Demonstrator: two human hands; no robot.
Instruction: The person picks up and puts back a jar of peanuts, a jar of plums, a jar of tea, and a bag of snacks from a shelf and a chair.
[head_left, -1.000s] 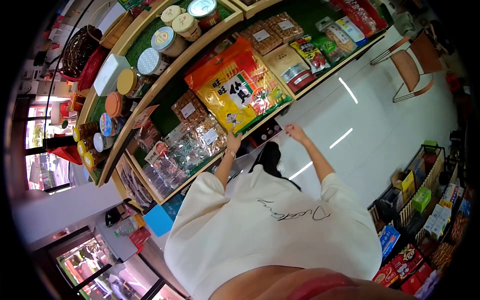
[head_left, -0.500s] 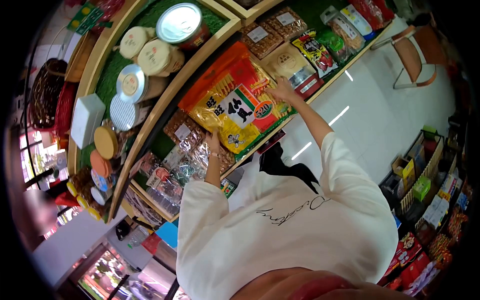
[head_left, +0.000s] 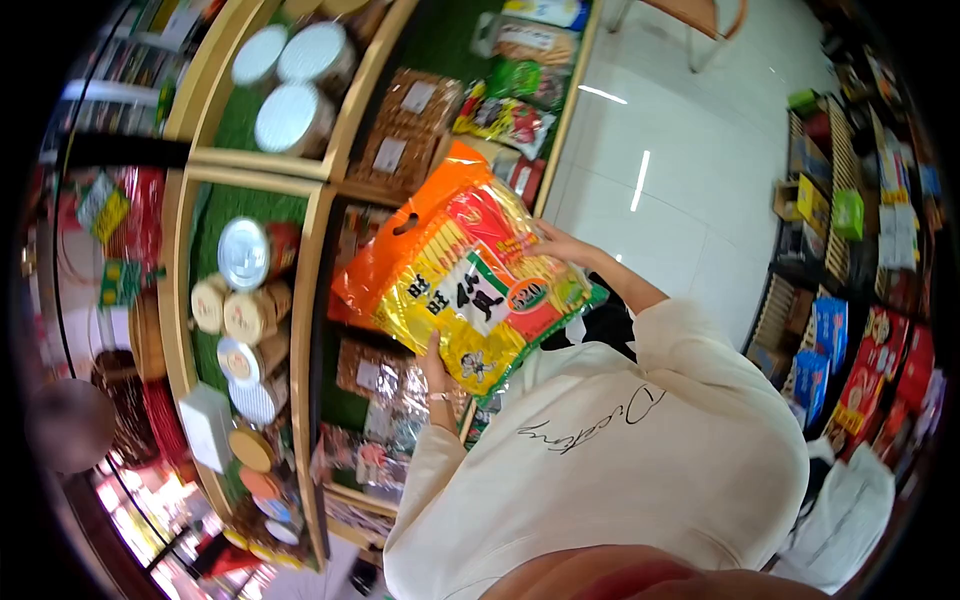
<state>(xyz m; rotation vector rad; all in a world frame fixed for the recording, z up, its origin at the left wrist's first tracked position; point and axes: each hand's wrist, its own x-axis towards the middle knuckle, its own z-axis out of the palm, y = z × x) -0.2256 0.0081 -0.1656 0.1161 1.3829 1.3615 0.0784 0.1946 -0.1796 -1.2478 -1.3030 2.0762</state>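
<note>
A large orange and yellow snack bag (head_left: pixel 455 285), with pictures of stick-shaped snacks and a red oval marked 520, is held between my two hands in front of the shelf. My left hand (head_left: pixel 435 368) grips its lower left edge, thumb on the printed front and the other fingers hidden behind. At the right edge is my right hand (head_left: pixel 562 245), closed on the bag with its fingers partly out of sight. The bag tilts, its orange top with a handle slot pointing up and left. Clear packs of brown snacks (head_left: pixel 372 375) lie on the shelf near my left hand.
Lidded jars (head_left: pixel 245 255) line the green-covered upper shelf (head_left: pixel 205 340) at left. More brown snack packs (head_left: pixel 405 130) and small colourful packets (head_left: pixel 510 120) sit beyond the bag. A chair (head_left: pixel 705 18) stands on the tiled floor; boxed goods (head_left: pixel 822 335) fill racks at right.
My view has turned, so the shelf now runs more upright. The bag has come off the shelf toward my body, both hands still on it, and its orange top edge shows more fully.
</note>
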